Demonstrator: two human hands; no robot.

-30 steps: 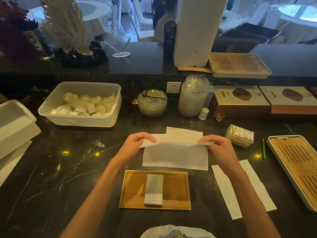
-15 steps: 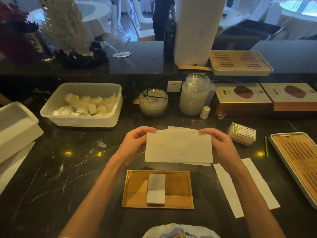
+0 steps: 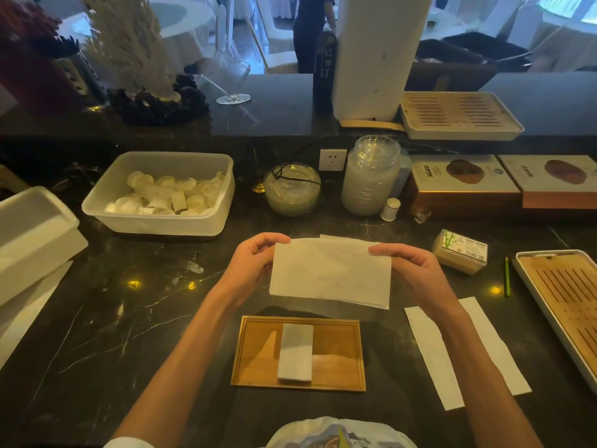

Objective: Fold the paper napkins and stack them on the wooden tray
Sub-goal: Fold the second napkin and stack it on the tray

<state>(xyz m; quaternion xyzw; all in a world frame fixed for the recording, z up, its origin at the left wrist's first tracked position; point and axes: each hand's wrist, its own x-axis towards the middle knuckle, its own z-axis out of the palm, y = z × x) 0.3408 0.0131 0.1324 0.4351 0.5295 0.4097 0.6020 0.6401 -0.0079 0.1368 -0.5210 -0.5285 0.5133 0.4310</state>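
A white paper napkin (image 3: 329,273), folded over once, hangs in the air above the dark counter. My left hand (image 3: 255,263) pinches its upper left corner and my right hand (image 3: 410,270) pinches its upper right corner. Just behind the held napkin a corner of another white sheet (image 3: 336,237) shows. Below, near me, lies the small wooden tray (image 3: 339,344) with one folded napkin (image 3: 296,352) standing lengthwise in its middle.
Two long white paper strips (image 3: 433,357) lie right of the tray. A slatted tea tray (image 3: 568,302) sits at the right edge, with a green pencil (image 3: 506,276) and a small tissue pack (image 3: 460,250) beside it. A plastic tub (image 3: 161,218), bowl (image 3: 292,189) and jar (image 3: 370,176) line the back.
The napkin's far half has been brought over toward me, so it is now doubled. Both hands lifted slightly and keep hold of its top corners.
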